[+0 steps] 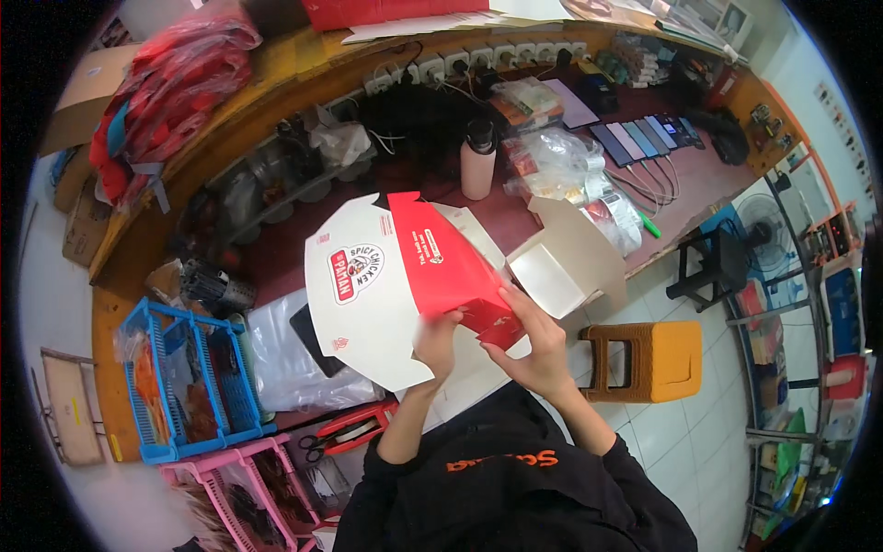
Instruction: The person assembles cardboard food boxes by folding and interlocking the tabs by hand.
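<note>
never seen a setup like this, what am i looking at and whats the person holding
There is no robot here, just a person's two bare hands. This single picture comes from a wide fisheye camera worn on their head, looking down, so edges curve. The right hand grips the red part of a red-and-white printed cardboard box; the blurred left hand is at its near side. On the dark red tabletop stand a pale pink bottle with a black cap and a row of flat phones.

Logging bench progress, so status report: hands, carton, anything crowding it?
Left hand blurred, against carton. Right hand holding its red end. Carton part-folded, white panel outspread. Open white box close, right side.
</note>
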Available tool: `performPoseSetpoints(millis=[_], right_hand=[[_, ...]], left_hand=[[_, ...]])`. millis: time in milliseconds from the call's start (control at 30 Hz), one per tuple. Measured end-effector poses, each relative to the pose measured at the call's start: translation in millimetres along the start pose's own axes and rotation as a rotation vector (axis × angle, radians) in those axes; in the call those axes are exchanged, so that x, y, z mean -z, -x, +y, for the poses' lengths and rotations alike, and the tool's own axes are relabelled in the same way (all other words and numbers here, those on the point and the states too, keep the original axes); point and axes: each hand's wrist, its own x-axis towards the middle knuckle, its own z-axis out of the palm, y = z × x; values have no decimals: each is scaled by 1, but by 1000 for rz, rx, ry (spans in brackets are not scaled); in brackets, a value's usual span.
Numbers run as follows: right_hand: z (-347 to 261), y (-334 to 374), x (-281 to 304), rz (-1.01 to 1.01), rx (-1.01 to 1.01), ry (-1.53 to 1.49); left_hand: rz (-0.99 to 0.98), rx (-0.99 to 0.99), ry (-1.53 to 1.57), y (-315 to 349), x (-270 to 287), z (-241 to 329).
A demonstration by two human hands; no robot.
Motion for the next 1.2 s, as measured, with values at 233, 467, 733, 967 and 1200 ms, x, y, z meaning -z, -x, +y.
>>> performPoseSetpoints(millis=[233, 467, 733, 967, 1200], right_hand=[[0, 12, -14, -80, -332, -460], [63, 4, 11, 31, -436, -996], [64, 0, 43, -50, -117, -460], [33, 7, 35, -325, -178, -600], [31, 14, -4, 417, -339, -893]], left_hand=[[32, -77, 112, -6, -32, 5], [-88, 102, 612, 4, -11, 6], [-610, 458, 165, -9, 0, 64], [-396, 606, 260, -47, -31, -11], [-337, 550, 561, -22, -39, -12]])
